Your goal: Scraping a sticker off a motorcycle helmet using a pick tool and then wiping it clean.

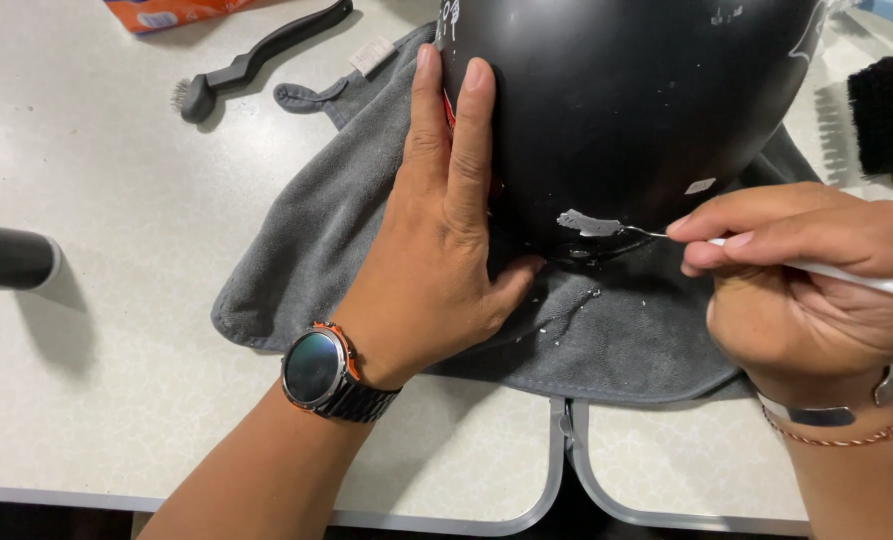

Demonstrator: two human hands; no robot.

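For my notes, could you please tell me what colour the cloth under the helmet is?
The cloth is grey, seen best in the head view.

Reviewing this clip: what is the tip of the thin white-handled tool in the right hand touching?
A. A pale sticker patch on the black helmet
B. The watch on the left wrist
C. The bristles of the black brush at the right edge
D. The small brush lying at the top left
A: the right hand holds the thin tool with its metal tip at the pale sticker patch on the black helmet, which the left hand steadies on the grey cloth.

Left hand (437, 260) pressed on black helmet (627, 100), right hand (817, 280) scraping sticker (587, 222) with thin tool (847, 275), grey cloth (347, 230) beneath
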